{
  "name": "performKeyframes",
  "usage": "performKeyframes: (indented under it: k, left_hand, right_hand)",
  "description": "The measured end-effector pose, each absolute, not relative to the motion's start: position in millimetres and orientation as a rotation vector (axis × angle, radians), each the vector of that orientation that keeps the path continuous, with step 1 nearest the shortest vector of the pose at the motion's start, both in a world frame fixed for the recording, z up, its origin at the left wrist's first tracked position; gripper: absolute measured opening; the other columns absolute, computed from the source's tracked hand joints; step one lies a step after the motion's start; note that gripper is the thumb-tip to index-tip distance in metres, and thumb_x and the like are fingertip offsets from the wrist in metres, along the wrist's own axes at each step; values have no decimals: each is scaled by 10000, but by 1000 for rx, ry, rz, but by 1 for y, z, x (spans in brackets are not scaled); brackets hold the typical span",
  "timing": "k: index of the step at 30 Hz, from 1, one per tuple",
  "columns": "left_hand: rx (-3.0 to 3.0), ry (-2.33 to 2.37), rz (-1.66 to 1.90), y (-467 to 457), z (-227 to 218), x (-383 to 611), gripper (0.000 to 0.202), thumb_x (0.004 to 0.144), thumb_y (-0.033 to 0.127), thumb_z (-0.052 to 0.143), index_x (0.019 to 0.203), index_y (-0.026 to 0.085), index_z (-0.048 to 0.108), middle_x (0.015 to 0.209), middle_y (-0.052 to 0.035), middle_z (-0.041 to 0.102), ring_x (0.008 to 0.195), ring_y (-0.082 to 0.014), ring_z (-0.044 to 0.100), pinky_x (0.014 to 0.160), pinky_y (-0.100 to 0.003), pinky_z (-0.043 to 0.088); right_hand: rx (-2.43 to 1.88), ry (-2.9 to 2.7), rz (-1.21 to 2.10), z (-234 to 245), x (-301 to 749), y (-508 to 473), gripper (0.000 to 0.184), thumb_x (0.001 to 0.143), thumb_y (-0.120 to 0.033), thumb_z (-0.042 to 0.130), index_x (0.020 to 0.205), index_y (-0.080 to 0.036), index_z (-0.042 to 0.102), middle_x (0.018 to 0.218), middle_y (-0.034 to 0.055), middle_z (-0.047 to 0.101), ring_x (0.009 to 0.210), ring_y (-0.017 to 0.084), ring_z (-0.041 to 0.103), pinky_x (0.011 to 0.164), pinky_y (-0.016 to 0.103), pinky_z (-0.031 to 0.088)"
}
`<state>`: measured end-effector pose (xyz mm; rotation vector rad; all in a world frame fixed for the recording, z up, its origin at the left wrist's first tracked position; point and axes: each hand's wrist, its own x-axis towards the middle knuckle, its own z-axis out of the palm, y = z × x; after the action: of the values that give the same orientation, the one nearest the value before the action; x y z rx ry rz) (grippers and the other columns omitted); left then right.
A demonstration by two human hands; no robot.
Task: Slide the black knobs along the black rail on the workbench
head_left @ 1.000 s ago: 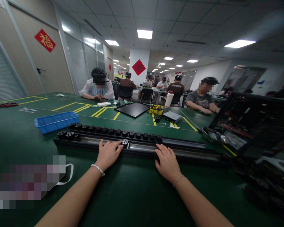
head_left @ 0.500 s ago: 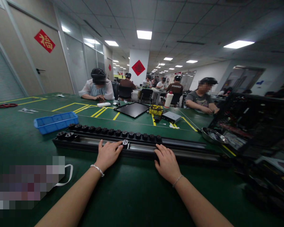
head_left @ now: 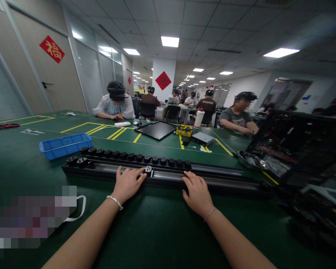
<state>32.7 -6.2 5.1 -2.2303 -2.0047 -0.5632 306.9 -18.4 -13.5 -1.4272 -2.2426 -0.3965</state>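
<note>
Left hand [head_left: 128,185] and right hand [head_left: 198,192], both spread, overlap the rail edge [head_left: 165,182], room between

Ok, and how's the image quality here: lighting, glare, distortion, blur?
Head view: the central ceiling light burns out to white, with hazy glare toward the upper right; head view: the door leans, as with wide-angle stretch; head view: left hand and right hand look reasonably sharp; head view: the open case is dark, its inner detail mostly lost.
</note>
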Motion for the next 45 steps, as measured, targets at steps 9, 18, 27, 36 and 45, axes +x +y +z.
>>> performKeyframes:
  k: [9, 18, 27, 36, 45]
  left_hand:
    - [-2244, -1989, -547, -5, 2, 30, 504, 838, 559, 225, 1170, 330, 527, 1062, -10, 656, 1022, -246, 526, 996, -549, 123]
    - [-2282, -1979, -530, -4, 3, 29, 493, 840, 547, 232, 1184, 331, 512, 1065, -2, 654, 1015, -244, 525, 992, -560, 121]
    - [-2285, -1938, -555, -7, 4, 34, 455, 867, 463, 222, 1168, 301, 523, 1078, -17, 643, 1032, -231, 515, 1004, -565, 107]
    - [-2342, -1959, -602, -5, 3, 35, 435, 871, 433, 232, 1146, 290, 537, 1096, -18, 641, 1036, -204, 522, 1028, -538, 78]
    - [-2341, -1975, -583, -5, 5, 35, 450, 869, 446, 225, 1161, 291, 529, 1096, -21, 641, 1013, -202, 530, 1032, -534, 54]
  right_hand:
    - [-1419, -2254, -332, -11, 307, -19, 312, 773, -228, 467, 1079, -209, 527, 1037, 61, 609, 993, 189, 509, 960, 377, 248]
    - [-1442, -2272, -330, -11, 307, -19, 301, 768, -231, 477, 1065, -218, 526, 1014, 53, 608, 964, 185, 510, 947, 367, 237]
    - [-1453, -2285, -354, -13, 306, -19, 288, 770, -236, 472, 1053, -217, 524, 978, 62, 607, 938, 197, 508, 929, 370, 244]
    - [-1479, -2311, -401, -10, 306, -20, 285, 770, -240, 473, 1049, -216, 523, 974, 57, 606, 927, 187, 511, 919, 354, 251]
    - [-1476, -2314, -368, -10, 306, -20, 296, 774, -243, 468, 1065, -221, 517, 977, 60, 601, 932, 198, 507, 919, 367, 254]
